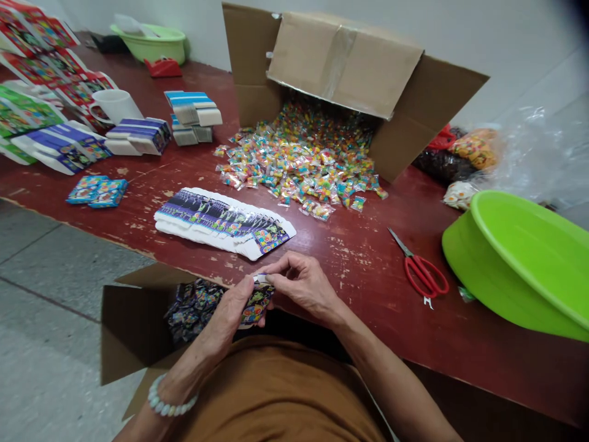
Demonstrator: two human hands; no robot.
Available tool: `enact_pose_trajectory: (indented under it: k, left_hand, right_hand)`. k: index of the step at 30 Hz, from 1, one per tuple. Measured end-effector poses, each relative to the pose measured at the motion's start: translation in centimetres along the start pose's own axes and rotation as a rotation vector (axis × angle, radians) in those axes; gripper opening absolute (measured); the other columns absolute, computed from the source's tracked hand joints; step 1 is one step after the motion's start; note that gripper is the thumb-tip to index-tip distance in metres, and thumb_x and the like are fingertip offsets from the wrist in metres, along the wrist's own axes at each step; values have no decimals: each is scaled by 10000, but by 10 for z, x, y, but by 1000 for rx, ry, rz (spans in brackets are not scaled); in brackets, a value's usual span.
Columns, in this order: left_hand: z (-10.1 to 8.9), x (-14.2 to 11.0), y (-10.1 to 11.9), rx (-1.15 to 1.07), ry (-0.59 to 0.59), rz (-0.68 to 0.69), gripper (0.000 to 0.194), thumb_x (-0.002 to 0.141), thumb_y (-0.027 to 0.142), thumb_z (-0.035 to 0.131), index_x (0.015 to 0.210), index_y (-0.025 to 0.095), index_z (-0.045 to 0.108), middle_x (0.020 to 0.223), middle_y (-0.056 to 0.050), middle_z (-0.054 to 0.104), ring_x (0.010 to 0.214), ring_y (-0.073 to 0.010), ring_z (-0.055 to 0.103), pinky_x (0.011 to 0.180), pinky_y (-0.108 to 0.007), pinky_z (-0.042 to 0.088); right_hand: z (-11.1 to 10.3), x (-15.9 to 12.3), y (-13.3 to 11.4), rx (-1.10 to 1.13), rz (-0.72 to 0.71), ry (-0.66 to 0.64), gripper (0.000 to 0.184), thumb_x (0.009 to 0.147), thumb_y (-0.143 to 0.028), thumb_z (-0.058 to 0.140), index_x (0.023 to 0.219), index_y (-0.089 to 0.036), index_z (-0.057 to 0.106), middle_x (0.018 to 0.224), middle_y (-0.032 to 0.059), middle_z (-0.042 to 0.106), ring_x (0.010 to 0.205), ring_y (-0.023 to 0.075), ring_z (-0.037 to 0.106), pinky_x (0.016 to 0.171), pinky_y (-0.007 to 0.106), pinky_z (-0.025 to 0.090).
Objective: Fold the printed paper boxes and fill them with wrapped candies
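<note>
My left hand (pixel 232 316) grips a small dark printed carton (pixel 256 302) at the table's near edge. My right hand (pixel 304 283) pinches the carton's top flap with thumb and forefinger. Just beyond the hands lies a fanned row of flat printed cartons (pixel 221 222). Further back, a heap of small wrapped candies (pixel 301 158) spills from a big cardboard box (pixel 350 67) lying on its side. Below my left hand, an open cardboard box (pixel 133 319) on the floor holds several dark folded cartons (pixel 193 307).
Red scissors (pixel 421 270) lie right of my hands. Green basins (pixel 524 264) sit at the right edge. Stacks of flat cartons (pixel 138 136), a white mug (pixel 115 105), a green bowl (pixel 151 42) and a red tape dispenser (pixel 163 66) stand at the far left. Plastic bags (pixel 464 150) lie beside the big box.
</note>
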State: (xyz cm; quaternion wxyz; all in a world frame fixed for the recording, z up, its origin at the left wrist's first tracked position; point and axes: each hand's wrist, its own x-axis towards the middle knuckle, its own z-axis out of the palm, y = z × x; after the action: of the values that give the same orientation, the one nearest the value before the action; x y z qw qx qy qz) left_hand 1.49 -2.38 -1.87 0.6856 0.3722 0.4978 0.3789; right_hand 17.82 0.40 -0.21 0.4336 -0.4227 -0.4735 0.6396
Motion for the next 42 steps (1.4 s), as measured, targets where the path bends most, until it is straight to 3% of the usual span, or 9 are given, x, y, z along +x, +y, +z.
enact_pose_trajectory:
  k: [11,18,24,30,33,36,38,39,42]
  left_hand:
    - [2,1,-1,-78,-33,-28,676,845,647,595,1341,188,616,736,-30,709,523,-130,588,498,-226,489]
    - [-3,0,-3,-59,-56,-83,666,827,696,594,1147,122,705,727,-59,698,482,-118,583,449,-213,449]
    - [-1,-2,-6,-109,-70,-60,703,864,667,575,1366,175,591,748,-49,699,482,-116,589,451,-207,464]
    - [1,-1,-7,-247,10,-109,682,862,638,603,1389,209,551,635,-4,660,423,-131,589,395,-206,461]
    - [1,-4,-6,-272,12,-120,685,839,587,672,1420,278,483,722,-2,704,489,-150,643,454,-229,512]
    - [-2,-12,-8,-295,-12,-177,623,785,461,785,1327,273,540,903,-55,762,751,-223,741,637,-285,584]
    - [-8,-18,-11,-303,1,-259,531,726,417,839,1178,236,628,983,-91,770,882,-269,743,728,-335,595]
    - [-14,-21,-14,-294,19,-290,494,688,399,866,1100,225,656,989,-92,770,891,-278,740,743,-354,596]
    - [-43,-25,-22,-153,88,-296,440,598,361,911,945,224,679,838,-39,758,775,-259,731,726,-359,589]
  right_hand:
    - [-3,2,8,-169,-76,-73,136,827,-285,706,789,-167,652,909,44,762,562,93,621,539,227,517]
    - [-5,1,5,-344,-264,-30,101,832,-244,697,862,-175,764,826,34,709,687,124,643,615,232,520]
    - [-8,2,0,-242,-102,-181,103,874,-258,656,853,-174,711,881,34,723,605,107,619,565,241,513]
    - [6,-5,7,-398,-386,-129,102,913,-180,593,843,-198,665,1061,49,714,980,163,642,902,332,509]
    - [-2,1,14,-401,-388,-154,93,905,-229,628,970,-222,695,1095,42,709,994,165,646,890,318,514]
    - [-37,25,8,-563,-240,53,196,928,-317,602,1070,-234,708,1037,36,716,899,159,663,822,298,532]
    - [-71,49,-2,-815,-172,423,240,918,-301,585,1115,-227,700,1090,55,700,963,183,655,875,317,521]
    - [-88,61,-7,-864,-154,528,280,911,-277,578,1157,-196,684,1177,101,669,1069,223,625,957,367,487]
    - [-128,91,-14,-916,-107,634,334,861,-263,614,1164,-136,668,1256,177,609,1236,307,531,1064,448,393]
